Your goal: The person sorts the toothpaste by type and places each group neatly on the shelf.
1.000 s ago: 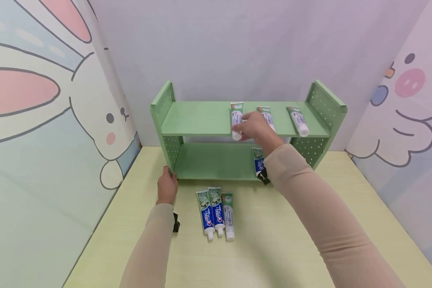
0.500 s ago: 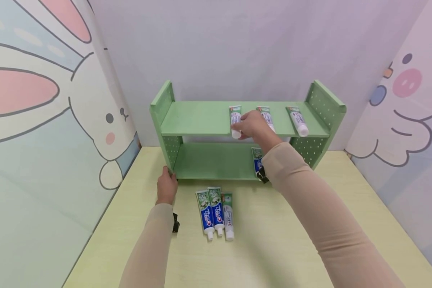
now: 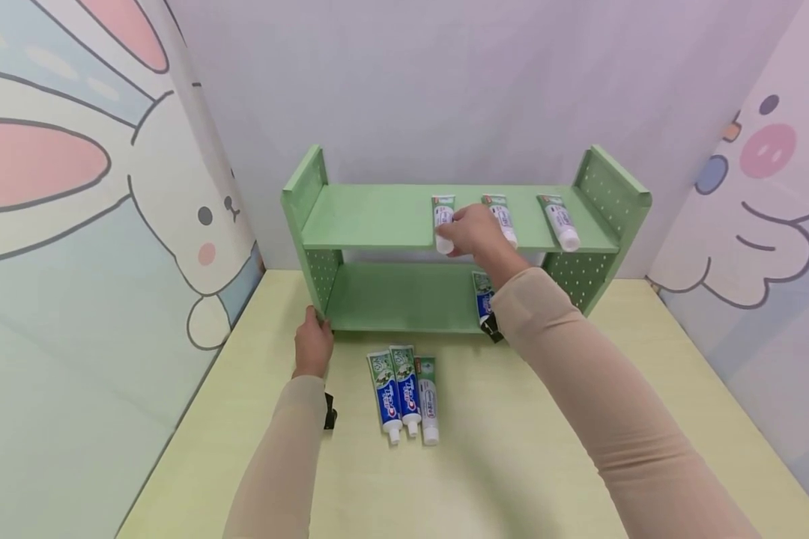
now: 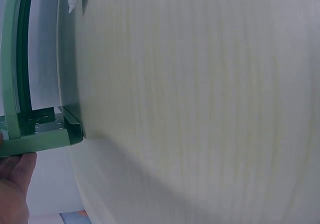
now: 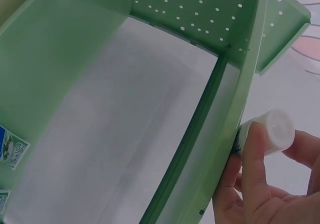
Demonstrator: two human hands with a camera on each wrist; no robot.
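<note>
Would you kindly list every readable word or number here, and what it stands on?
"Crest": the left blue-and-green plastic tube on the pale yellow table.
"Crest", less clearly: the matching tube beside it.
Too small or blurred: other fine print, and the lettering on the white-and-green plastic tubes and the part-hidden blue-and-green tube on the green shelf.

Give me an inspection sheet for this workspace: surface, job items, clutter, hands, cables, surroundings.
Surface: pale wood-grain table, bearing a two-tier green shelf.
Job items: two Crest toothpaste tubes and one white-green tube on the table; two white-green tubes on the upper tier; at least one Crest tube on the lower.
Clutter: nothing seen.
Hands: left hand grips the shelf's left end; right hand holds another white-green tube at the upper tier's front.
Cables: nothing seen.
Surroundings: cartoon rabbit panel left, cartoon pig panel right, plain backdrop behind.
</note>
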